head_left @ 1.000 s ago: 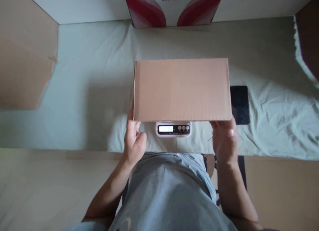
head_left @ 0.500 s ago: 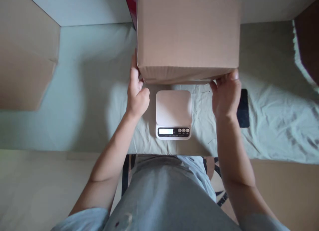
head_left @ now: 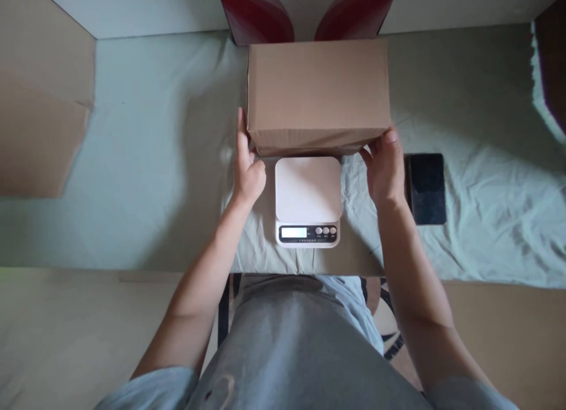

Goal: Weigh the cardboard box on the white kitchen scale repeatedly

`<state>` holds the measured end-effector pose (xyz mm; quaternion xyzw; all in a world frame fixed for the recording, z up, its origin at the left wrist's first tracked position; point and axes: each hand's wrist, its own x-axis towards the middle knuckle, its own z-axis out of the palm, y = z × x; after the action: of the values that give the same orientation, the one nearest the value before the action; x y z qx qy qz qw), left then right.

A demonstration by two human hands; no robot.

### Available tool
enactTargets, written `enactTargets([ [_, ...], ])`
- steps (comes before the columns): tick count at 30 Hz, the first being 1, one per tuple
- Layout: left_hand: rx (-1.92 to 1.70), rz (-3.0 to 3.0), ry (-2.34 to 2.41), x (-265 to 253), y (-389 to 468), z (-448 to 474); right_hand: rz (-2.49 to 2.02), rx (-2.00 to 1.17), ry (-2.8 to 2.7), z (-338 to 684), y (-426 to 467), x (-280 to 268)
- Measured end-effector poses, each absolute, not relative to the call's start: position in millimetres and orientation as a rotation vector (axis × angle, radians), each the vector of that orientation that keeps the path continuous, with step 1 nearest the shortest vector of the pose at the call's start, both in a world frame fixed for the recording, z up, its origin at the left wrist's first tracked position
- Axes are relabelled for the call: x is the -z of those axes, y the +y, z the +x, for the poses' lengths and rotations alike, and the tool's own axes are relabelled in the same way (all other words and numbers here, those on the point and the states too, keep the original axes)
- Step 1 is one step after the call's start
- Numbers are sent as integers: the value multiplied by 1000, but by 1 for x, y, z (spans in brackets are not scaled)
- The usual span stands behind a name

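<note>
A brown cardboard box is held between my two hands, just behind a white digital kitchen scale. My left hand grips the box's near left corner, its index finger stretched along the side. At the near right corner, my right hand has its fingers under the lower edge and its thumb at the corner. The scale's plate is bare and its display is lit. Whether the box's underside touches the cloth cannot be seen.
A dark smartphone lies right of my right hand on the green cloth. Behind the box stands a red and white carton. Another cardboard box is at the left, and a dark brown object at the right edge.
The box has moved down and away from my head, looking smaller, with both hands still on it. My right hand has shifted left, uncovering the smartphone, and more of the red carton shows.
</note>
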<state>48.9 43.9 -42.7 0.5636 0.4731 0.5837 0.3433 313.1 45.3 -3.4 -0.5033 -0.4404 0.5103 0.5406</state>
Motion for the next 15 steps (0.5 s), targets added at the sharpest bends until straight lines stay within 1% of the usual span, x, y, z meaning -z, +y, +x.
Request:
enactTargets([
  [5, -1479, 1427, 1320, 47, 41, 30, -1289, -1138, -940, 325, 45, 5],
  [15, -1468, 1464, 1372, 49, 38, 19, -1343, -1170, -953, 331, 43, 8],
])
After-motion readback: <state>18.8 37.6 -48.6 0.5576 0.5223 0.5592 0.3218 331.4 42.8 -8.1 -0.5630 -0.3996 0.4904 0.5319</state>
